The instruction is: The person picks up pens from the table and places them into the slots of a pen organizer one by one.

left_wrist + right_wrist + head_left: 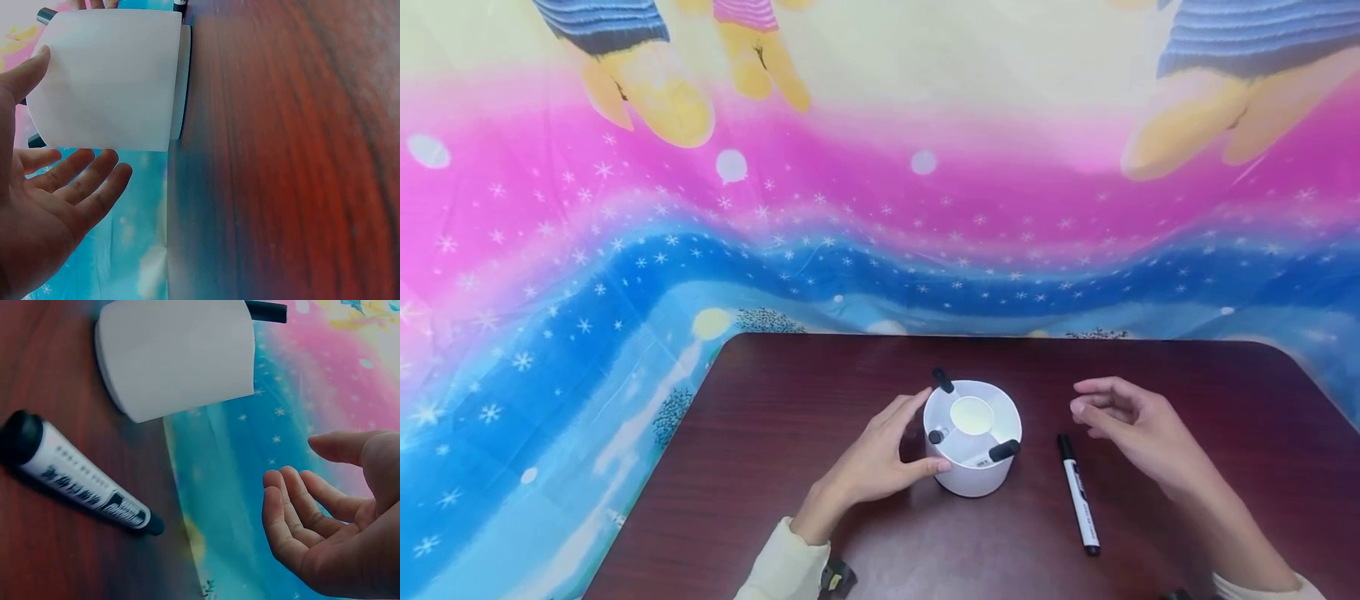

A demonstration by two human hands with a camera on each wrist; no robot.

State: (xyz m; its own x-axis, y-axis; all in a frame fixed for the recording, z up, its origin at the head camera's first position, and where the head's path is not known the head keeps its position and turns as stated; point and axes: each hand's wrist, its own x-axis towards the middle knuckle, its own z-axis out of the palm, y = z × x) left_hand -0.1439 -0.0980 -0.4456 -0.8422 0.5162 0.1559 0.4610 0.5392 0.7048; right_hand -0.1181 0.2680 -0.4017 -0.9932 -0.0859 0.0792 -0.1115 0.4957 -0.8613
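Observation:
A white round holder stands upright on the table, with black-capped markers tilted inside around its raised centre. My left hand rests against its left side, thumb at the near rim and index finger toward the far rim. In the left wrist view the thumb lies on the holder wall and the other fingers are extended beside it. To the right, a white marker with black ends lies on the table. Above and right of that marker hovers my right hand, loosely bent and holding nothing.
The dark reddish wooden table has rounded far corners. Behind it hangs a colourful printed cloth that meets the table's back edge. A small dark object shows by the left sleeve.

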